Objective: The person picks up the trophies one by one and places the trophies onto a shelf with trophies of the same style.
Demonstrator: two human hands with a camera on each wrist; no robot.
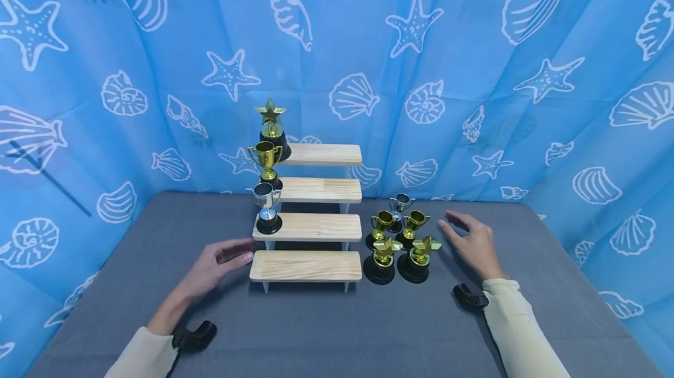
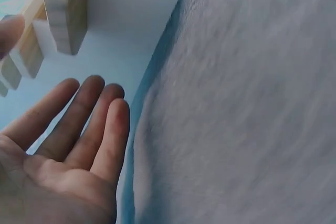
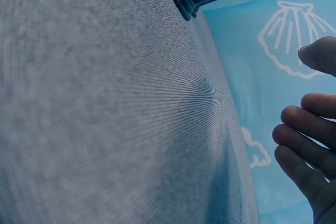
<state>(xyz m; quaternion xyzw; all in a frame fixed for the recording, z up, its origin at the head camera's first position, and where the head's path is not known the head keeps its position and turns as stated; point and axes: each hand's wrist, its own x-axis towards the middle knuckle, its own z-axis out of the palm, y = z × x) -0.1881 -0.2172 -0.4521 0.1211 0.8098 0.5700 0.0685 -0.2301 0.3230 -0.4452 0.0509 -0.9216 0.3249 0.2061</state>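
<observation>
My left hand [image 1: 213,270], fingers extended and holding nothing, is at the left end of the stepped wooden rack [image 1: 305,265], fingertips right by its lower boards. On the rack's left side, one per step, stand a gold star trophy [image 1: 271,113] on top, a gold cup trophy [image 1: 267,158] below it and a silver cup trophy [image 1: 267,202] on the third step. Right of the rack, a silver cup [image 1: 400,203], two gold cups [image 1: 414,223] and two star trophies [image 1: 421,252] form a group on the table. Beside them my right hand [image 1: 474,243] hovers with relaxed, empty fingers.
A grey cloth covers the table [image 1: 326,331]. Behind it hangs a blue curtain [image 1: 326,33] printed with white shells and starfish. The bottom step of the rack is bare wood. A black band [image 1: 195,336] sits on each wrist.
</observation>
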